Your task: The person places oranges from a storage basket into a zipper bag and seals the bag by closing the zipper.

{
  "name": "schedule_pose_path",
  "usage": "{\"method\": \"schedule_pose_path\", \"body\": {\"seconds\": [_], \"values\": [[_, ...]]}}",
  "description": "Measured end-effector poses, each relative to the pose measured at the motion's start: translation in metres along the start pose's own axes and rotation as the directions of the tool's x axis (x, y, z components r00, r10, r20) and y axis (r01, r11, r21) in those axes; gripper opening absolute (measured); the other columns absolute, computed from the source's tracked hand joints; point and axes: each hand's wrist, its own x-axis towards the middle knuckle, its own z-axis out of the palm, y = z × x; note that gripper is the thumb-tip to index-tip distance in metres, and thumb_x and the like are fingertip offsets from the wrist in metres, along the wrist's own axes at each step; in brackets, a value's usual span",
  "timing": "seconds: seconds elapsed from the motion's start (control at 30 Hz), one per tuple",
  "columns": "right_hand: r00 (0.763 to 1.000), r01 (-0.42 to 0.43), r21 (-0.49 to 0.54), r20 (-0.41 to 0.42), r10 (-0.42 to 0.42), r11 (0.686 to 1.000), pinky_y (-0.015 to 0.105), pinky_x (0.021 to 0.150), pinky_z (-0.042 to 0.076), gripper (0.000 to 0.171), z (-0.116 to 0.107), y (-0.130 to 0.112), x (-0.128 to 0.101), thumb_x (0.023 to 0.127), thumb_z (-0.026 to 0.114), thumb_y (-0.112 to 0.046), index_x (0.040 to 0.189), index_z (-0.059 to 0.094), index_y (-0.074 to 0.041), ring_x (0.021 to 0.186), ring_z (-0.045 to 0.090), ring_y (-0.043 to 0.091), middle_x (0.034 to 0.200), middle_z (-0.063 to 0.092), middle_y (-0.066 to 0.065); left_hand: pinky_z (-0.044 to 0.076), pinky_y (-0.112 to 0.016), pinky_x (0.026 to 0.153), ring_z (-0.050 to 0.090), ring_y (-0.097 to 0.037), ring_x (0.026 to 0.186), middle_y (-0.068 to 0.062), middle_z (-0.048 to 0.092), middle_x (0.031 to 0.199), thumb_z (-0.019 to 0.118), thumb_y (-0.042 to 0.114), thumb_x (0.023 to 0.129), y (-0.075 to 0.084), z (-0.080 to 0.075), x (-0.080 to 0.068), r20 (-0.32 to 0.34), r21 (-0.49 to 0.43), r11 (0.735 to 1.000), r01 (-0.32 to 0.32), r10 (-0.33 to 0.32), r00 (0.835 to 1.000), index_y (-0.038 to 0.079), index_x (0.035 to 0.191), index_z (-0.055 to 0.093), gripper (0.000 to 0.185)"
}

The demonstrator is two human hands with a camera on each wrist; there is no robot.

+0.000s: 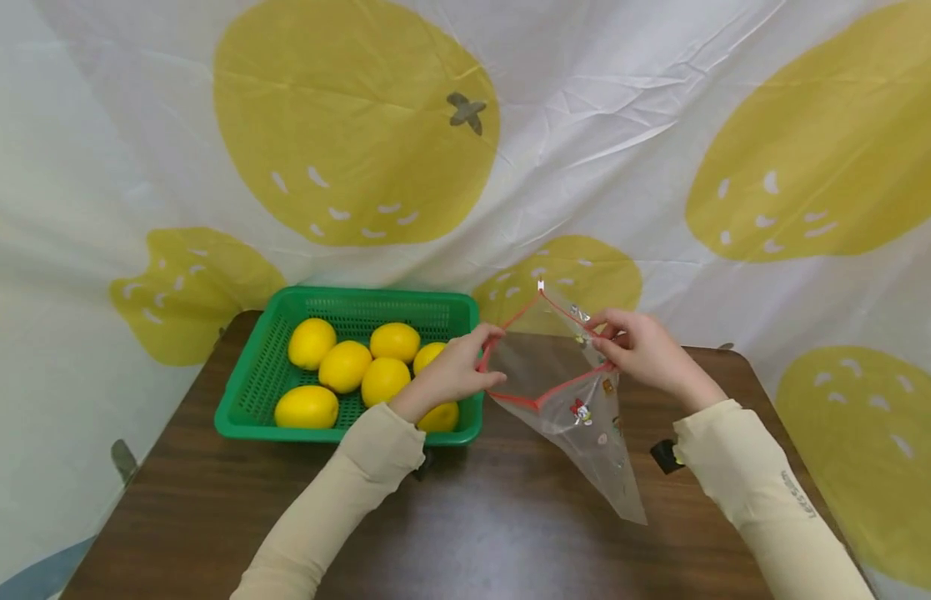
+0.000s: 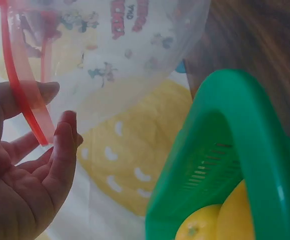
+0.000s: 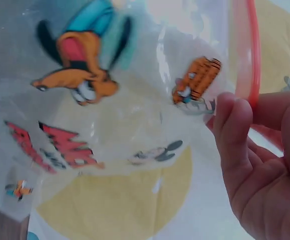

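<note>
While we hold bag [image 1: 566,392] mouth spread above bench [image 1: 465,500], red zip rim [image 1: 543,350] sits between hands. Left hand [image 1: 453,375] fingers pinch rim's left side; right hand [image 1: 641,346] fingers pinch right side. Bag's long axis slants down toward us and rightward. Basket [image 1: 243,400] just left of bag; left hand nearer. Count: one bag, one basket, seven lemons [image 1: 345,367] visible.

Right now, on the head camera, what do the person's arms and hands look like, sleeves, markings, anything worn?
Both arms wear long, close-fitting cream fabric sleeves that end at the wrists. The right sleeve carries a small line of dark lettering along the forearm, too small to read; the left sleeve looks plain. A black strap or mount shows under the right wrist. The left hand and right hand are bare: no gloves or rings visible.
</note>
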Motion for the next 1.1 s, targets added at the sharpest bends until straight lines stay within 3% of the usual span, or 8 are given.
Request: {"method": "schedule_pose_path", "body": {"seconds": [0.13, 0.33, 0.47, 0.63, 0.8, 1.1], "values": [[0.999, -0.004, -0.044, -0.042, 0.003, 0.999, 0.024, 0.049, 0.049, 0.022, 0.007, 0.001, -0.001, 0.087, 0.057, -0.001, 0.108, 0.06, 0.002, 0.06, 0.062, 0.013, 0.078, 0.06, 0.015, 0.049, -0.029, 0.074, 0.059, -0.021, 0.087, -0.015, 0.054, 0.119, 0.06, 0.019, 0.088, -0.003, 0.002, -0.001, 0.004, -0.051, 0.999, 0.017, -0.017, 1.0, 0.005, 0.13, 0.037, 0.05], [0.997, -0.028, -0.064, -0.078, 0.023, 0.998, 0.023, 0.05, 0.05, 0.025, 0.015, 0.006, -0.001, 0.084, 0.059, -0.001, 0.108, 0.063, 0.005, 0.06, 0.061, 0.012, 0.079, 0.065, 0.015, 0.049, -0.031, 0.079, 0.058, -0.021, 0.093, -0.013, 0.049, 0.127, 0.05, 0.028, 0.094, -0.018, -0.004, -0.004, 0.024, -0.078, 0.993, 0.087, -0.085, 0.996, 0.004, 0.133, 0.037, 0.048], [0.994, -0.018, -0.084, -0.108, 0.009, 0.996, 0.023, 0.049, 0.049, 0.023, 0.019, 0.01, -0.001, 0.082, 0.062, -0.001, 0.104, 0.066, 0.005, 0.058, 0.06, 0.01, 0.077, 0.067, 0.015, 0.046, -0.038, 0.088, 0.053, -0.028, 0.106, -0.017, 0.045, 0.131, 0.049, 0.029, 0.094, -0.035, -0.012, -0.007, 0.012, -0.026, 0.991, 0.128, -0.128, 0.992, 0.002, 0.137, 0.033, 0.053], [0.993, -0.007, -0.14, -0.119, -0.01, 0.99, 0.022, 0.048, 0.045, 0.021, 0.024, 0.014, -0.003, 0.082, 0.063, -0.003, 0.101, 0.069, 0.0, 0.056, 0.057, 0.008, 0.077, 0.069, 0.011, 0.038, -0.042, 0.097, 0.043, -0.032, 0.119, -0.018, 0.044, 0.132, 0.053, 0.029, 0.092, -0.051, -0.019, -0.014, 0.027, 0.089, 0.982, 0.168, -0.171, 0.985, 0.0, 0.132, 0.042, 0.051], [0.996, -0.023, -0.156, -0.094, 0.008, 0.987, 0.022, 0.047, 0.043, 0.024, 0.027, 0.016, -0.004, 0.084, 0.062, -0.005, 0.107, 0.067, -0.002, 0.055, 0.056, 0.008, 0.079, 0.069, 0.009, 0.042, -0.04, 0.093, 0.047, -0.031, 0.114, -0.018, 0.05, 0.126, 0.06, 0.031, 0.087, -0.059, -0.016, -0.02, 0.054, 0.195, 0.957, 0.215, -0.23, 0.972, -0.002, 0.126, 0.05, 0.052], [0.998, -0.016, -0.16, -0.068, 0.005, 0.987, 0.023, 0.048, 0.045, 0.024, 0.031, 0.023, -0.005, 0.084, 0.061, -0.003, 0.107, 0.066, 0.0, 0.057, 0.057, 0.008, 0.08, 0.069, 0.01, 0.045, -0.037, 0.088, 0.055, -0.027, 0.105, -0.016, 0.057, 0.12, 0.07, 0.027, 0.079, -0.06, -0.007, -0.025, 0.038, 0.271, 0.915, 0.299, -0.32, 0.947, -0.002, 0.12, 0.056, 0.052]]}}
